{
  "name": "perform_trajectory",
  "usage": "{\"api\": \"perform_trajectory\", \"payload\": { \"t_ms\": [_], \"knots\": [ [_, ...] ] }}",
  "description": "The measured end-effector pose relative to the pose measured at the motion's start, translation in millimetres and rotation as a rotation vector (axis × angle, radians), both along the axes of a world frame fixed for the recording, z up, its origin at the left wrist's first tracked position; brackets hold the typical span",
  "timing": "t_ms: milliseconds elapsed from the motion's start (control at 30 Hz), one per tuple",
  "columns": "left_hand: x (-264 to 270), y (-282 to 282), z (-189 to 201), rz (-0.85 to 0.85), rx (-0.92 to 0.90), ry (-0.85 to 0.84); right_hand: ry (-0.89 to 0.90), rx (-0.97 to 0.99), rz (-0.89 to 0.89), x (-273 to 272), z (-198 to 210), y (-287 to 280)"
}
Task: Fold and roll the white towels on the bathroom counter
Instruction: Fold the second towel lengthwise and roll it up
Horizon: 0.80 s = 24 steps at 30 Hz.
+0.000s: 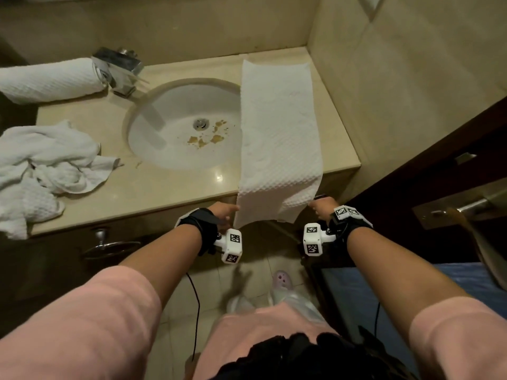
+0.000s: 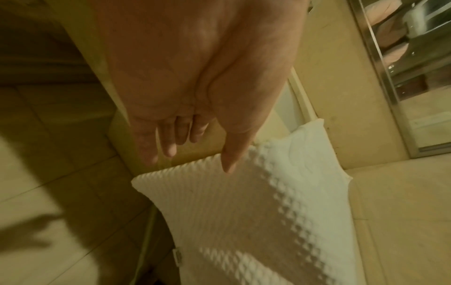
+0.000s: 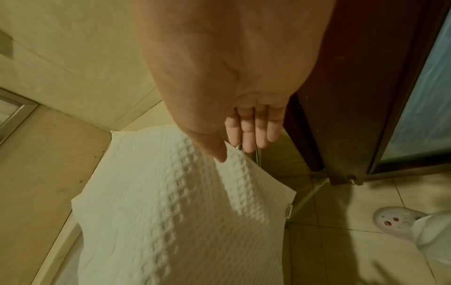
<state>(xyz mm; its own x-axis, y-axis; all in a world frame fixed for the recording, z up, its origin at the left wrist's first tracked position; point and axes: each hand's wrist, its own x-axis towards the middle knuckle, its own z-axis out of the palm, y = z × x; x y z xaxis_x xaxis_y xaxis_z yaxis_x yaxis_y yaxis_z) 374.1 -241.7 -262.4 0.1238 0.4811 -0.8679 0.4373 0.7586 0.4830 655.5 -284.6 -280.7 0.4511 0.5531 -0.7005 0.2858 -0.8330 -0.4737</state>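
Beige stone counter carries three white towels around one sink. One folded towel lies in a long strip right of the sink, its near end hanging off the counter's front edge. Two hands pinch that end: left hand on its left edge, right hand on its right, thumbs on top. One rolled towel lies left of the sink by one faucet; one crumpled towel sits nearer.
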Motion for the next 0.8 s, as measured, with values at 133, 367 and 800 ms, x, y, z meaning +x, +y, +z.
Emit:
{"api": "perform_trajectory", "payload": {
  "t_ms": [133, 367, 800],
  "knots": [
    [22.5, 3.8, -11.5, -0.066, 0.006, 0.037, 0.026, -0.037, 0.012, 12.9, -1.9, 5.9],
    [51.4, 5.6, -37.1, -0.002, 0.061, 0.073, 0.057, 0.069, -0.156, 12.5, -9.7, 22.8],
    [45.6, -1.6, -82.5, 0.118, 0.111, -0.015, 0.116, 0.043, -0.112, 16.4, -22.2, 25.4]
  ]
}}
